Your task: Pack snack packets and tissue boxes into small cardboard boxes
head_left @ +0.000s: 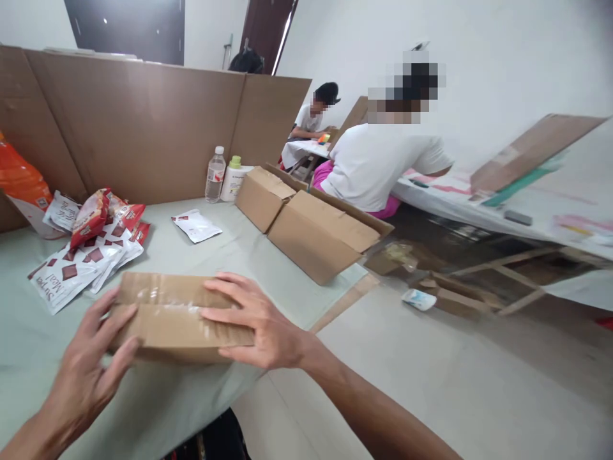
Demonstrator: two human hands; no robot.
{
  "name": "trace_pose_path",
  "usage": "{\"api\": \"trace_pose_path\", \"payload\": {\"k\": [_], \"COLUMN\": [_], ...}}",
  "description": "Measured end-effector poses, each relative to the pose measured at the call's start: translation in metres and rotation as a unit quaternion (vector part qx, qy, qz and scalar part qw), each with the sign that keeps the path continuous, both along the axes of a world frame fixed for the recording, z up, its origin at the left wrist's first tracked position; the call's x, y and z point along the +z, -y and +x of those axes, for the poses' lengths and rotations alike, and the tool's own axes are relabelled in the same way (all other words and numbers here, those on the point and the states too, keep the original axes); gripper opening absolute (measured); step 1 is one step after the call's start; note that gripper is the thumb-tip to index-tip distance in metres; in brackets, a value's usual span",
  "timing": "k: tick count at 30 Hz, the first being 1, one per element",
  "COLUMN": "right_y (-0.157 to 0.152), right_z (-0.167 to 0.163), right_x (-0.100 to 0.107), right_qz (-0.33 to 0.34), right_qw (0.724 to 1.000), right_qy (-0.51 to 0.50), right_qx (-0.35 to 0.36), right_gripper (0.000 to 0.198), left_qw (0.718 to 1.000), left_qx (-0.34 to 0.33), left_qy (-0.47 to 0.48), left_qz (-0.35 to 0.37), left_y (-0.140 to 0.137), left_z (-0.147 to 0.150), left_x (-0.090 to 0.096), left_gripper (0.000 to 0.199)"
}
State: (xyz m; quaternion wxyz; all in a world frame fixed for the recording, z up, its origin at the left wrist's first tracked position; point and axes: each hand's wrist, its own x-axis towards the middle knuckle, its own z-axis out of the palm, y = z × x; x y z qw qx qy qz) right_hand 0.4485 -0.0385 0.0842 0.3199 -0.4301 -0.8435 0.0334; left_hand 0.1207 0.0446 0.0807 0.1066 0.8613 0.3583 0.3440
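Note:
A closed cardboard box (pixel 175 326) with shiny clear tape along its top seam lies near the front of the cloth-covered table (pixel 230 262). My left hand (pixel 93 351) grips its left end, thumb on the near edge and fingers over the top. Around the right end wraps my right hand (pixel 251 319), its fingers spread across the top and near side. Behind the box on the left is a pile of white pouches (pixel 71 271) printed "Super Meal" and red snack packets (pixel 93 217). A single white packet (pixel 196 225) lies flat farther back.
Two brown cardboard boxes (pixel 320 236) stand at the table's right edge. Beside them are a clear bottle (pixel 215 176) and a white bottle with a green cap (pixel 234 179). A tall cardboard screen (pixel 158 128) borders the back. Two people in white shirts (pixel 378 163) sit at other tables.

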Motion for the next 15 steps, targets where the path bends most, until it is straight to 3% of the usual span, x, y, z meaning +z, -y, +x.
{"api": "trace_pose_path", "payload": {"k": [4, 8, 12, 15], "right_y": [0.036, 0.025, -0.031, -0.089], "right_z": [0.046, 0.087, 0.115, 0.121], "right_x": [-0.014, -0.026, -0.017, -0.005], "right_qz": [0.025, 0.032, -0.04, -0.087], "right_qw": [0.986, 0.929, 0.843, 0.811], "right_qy": [0.005, 0.025, 0.035, 0.05], "right_qx": [-0.167, -0.368, -0.536, -0.576], "right_gripper": [0.042, 0.036, 0.035, 0.039], "left_qw": [0.986, 0.981, 0.976, 0.973], "left_qx": [-0.122, -0.143, -0.15, -0.142], "left_qy": [-0.038, -0.061, -0.114, -0.148], "left_qz": [-0.109, -0.116, -0.112, -0.108], "left_y": [-0.042, -0.064, -0.055, -0.042], "left_z": [0.098, 0.163, 0.154, 0.127], "left_x": [0.0, -0.019, -0.057, -0.082], "left_gripper": [0.05, 0.071, 0.061, 0.047]}}
